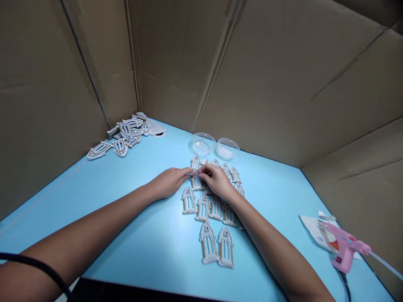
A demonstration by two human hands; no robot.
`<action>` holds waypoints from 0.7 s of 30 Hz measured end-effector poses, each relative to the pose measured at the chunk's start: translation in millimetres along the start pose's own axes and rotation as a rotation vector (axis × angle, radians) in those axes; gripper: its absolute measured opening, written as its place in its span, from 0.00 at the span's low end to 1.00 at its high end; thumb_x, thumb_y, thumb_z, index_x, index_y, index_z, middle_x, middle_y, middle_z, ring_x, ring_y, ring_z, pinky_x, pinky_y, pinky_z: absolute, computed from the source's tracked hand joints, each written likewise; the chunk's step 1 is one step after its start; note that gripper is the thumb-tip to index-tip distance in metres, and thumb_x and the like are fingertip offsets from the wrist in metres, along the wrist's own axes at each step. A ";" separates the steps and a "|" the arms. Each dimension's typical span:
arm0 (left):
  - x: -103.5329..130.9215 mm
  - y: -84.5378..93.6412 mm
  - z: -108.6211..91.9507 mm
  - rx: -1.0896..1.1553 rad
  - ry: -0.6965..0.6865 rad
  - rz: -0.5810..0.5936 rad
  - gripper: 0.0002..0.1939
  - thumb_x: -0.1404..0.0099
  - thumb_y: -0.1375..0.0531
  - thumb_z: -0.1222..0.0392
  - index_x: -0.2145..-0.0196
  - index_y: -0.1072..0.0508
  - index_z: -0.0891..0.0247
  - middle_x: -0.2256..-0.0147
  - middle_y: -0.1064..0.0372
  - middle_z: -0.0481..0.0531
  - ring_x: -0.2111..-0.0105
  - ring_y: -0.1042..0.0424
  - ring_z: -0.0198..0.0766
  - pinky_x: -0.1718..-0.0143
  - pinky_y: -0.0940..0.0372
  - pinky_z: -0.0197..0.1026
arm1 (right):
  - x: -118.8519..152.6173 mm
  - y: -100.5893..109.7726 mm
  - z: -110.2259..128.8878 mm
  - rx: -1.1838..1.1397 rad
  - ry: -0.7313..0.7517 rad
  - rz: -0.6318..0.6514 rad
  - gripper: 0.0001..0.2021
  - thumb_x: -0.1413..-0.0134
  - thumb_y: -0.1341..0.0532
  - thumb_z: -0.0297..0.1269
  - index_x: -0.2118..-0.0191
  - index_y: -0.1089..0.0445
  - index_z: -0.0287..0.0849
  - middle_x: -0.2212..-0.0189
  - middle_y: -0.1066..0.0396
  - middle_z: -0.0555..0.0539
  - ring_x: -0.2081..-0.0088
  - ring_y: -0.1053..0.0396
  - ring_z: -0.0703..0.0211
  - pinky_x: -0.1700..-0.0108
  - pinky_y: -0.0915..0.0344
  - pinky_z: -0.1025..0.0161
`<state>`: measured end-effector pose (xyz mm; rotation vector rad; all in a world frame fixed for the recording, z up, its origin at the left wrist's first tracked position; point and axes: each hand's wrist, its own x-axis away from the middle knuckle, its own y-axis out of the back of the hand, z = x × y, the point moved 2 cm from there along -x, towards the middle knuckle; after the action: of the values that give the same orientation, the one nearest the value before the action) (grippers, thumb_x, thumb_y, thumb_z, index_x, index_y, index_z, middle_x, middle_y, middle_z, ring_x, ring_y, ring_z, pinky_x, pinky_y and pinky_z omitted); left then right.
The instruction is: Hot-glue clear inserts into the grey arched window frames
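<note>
Several small white arched window pieces with gold-brown trim lie in rows on the light blue table (135,243). My left hand (172,181) reaches in from the left, its fingers together and its fingertips at the top edge of one arched window piece (196,183). Close beside it, my right hand (218,179) has thumb and fingers pinched over the same piece; anything between them is too small to make out. Behind it stands another arched window piece (195,162) in the back row. My right hand and forearm cover some pieces in part.
Two clear plastic bowls (227,149) stand behind the rows. More arched pieces (126,132) are piled at the back left by a cardboard wall (94,63). A pink glue gun (345,247) lies at the right near a white packet (315,230). A black cable (34,261) crosses the lower left.
</note>
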<state>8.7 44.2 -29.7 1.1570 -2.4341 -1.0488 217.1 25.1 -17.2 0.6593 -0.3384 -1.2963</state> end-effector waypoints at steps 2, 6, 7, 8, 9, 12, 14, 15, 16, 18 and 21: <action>0.1 -0.8 -0.5 -0.032 -0.004 0.008 0.21 0.25 0.53 0.54 0.45 0.24 0.53 0.50 0.22 0.54 0.52 0.25 0.52 0.52 0.38 0.44 | 0.0 0.7 4.8 0.036 0.028 0.034 0.03 0.39 0.40 0.32 0.61 0.29 0.45 0.66 0.25 0.49 0.62 0.28 0.56 0.57 0.36 0.60; 0.3 -2.5 -1.3 -0.088 0.000 0.021 0.21 0.25 0.52 0.53 0.44 0.24 0.52 0.54 0.21 0.54 0.54 0.25 0.52 0.55 0.38 0.43 | 0.9 0.8 9.8 0.101 0.062 0.093 0.03 0.38 0.40 0.31 0.60 0.32 0.46 0.66 0.25 0.50 0.63 0.29 0.56 0.60 0.38 0.62; 0.4 -2.8 -1.3 -0.099 0.002 0.023 0.21 0.25 0.52 0.53 0.43 0.24 0.52 0.54 0.21 0.54 0.54 0.25 0.52 0.55 0.38 0.43 | 1.1 1.1 10.3 0.117 0.068 0.101 0.03 0.38 0.40 0.31 0.60 0.32 0.45 0.66 0.26 0.49 0.63 0.29 0.55 0.60 0.39 0.62; 0.4 -3.0 -1.2 -0.108 0.004 0.025 0.20 0.24 0.51 0.53 0.43 0.25 0.52 0.54 0.21 0.54 0.54 0.25 0.52 0.55 0.38 0.43 | 1.2 1.5 10.7 0.130 0.072 0.109 0.03 0.38 0.41 0.30 0.61 0.32 0.45 0.66 0.26 0.49 0.63 0.29 0.55 0.60 0.39 0.62; 0.4 -3.1 -1.0 -0.115 0.005 0.028 0.20 0.24 0.51 0.53 0.43 0.25 0.52 0.54 0.21 0.54 0.54 0.25 0.52 0.55 0.38 0.43 | 1.1 2.1 11.1 0.142 0.075 0.115 0.04 0.37 0.42 0.29 0.61 0.32 0.45 0.66 0.26 0.49 0.63 0.30 0.55 0.59 0.40 0.62; 0.2 -3.1 -0.2 -0.131 0.002 0.037 0.20 0.24 0.51 0.54 0.43 0.25 0.52 0.53 0.21 0.54 0.54 0.24 0.52 0.56 0.37 0.43 | 0.7 3.2 12.3 0.166 0.074 0.139 0.05 0.36 0.43 0.29 0.61 0.31 0.44 0.66 0.25 0.49 0.63 0.30 0.56 0.59 0.40 0.62; 0.0 -3.1 0.0 -0.144 -0.008 0.042 0.19 0.24 0.51 0.56 0.43 0.25 0.52 0.55 0.21 0.52 0.55 0.24 0.50 0.56 0.36 0.43 | 0.4 3.3 13.1 0.180 0.069 0.156 0.05 0.36 0.43 0.28 0.61 0.31 0.44 0.66 0.26 0.49 0.63 0.30 0.56 0.60 0.41 0.63; -0.1 -3.1 0.0 -0.151 -0.014 0.044 0.19 0.24 0.50 0.57 0.44 0.25 0.51 0.55 0.21 0.52 0.55 0.24 0.50 0.56 0.36 0.43 | 0.3 3.2 13.6 0.185 0.065 0.163 0.05 0.36 0.43 0.28 0.61 0.31 0.43 0.67 0.26 0.49 0.64 0.30 0.56 0.60 0.41 0.63; -0.2 -3.1 0.0 -0.157 -0.020 0.045 0.18 0.24 0.50 0.57 0.44 0.25 0.51 0.55 0.21 0.51 0.55 0.24 0.49 0.56 0.36 0.43 | 0.3 3.3 14.0 0.188 0.062 0.168 0.05 0.36 0.42 0.27 0.61 0.31 0.43 0.67 0.26 0.49 0.64 0.30 0.57 0.60 0.41 0.63; -0.3 -3.4 0.3 -0.165 -0.027 0.044 0.18 0.25 0.49 0.58 0.45 0.25 0.51 0.56 0.21 0.51 0.55 0.24 0.49 0.56 0.36 0.43 | 0.4 3.8 15.1 0.193 0.055 0.173 0.05 0.35 0.42 0.26 0.61 0.31 0.43 0.67 0.26 0.49 0.64 0.31 0.58 0.60 0.41 0.64; -0.9 -4.3 1.8 -0.158 -0.031 0.038 0.18 0.25 0.49 0.57 0.45 0.25 0.52 0.57 0.21 0.52 0.56 0.24 0.49 0.57 0.35 0.43 | 0.7 5.3 16.9 0.202 0.045 0.177 0.06 0.35 0.42 0.25 0.61 0.31 0.42 0.67 0.26 0.49 0.64 0.31 0.58 0.60 0.41 0.64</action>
<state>10.9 43.9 -33.9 1.0475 -2.3376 -1.2314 211.6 20.7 -0.9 0.8085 -0.4844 -1.0852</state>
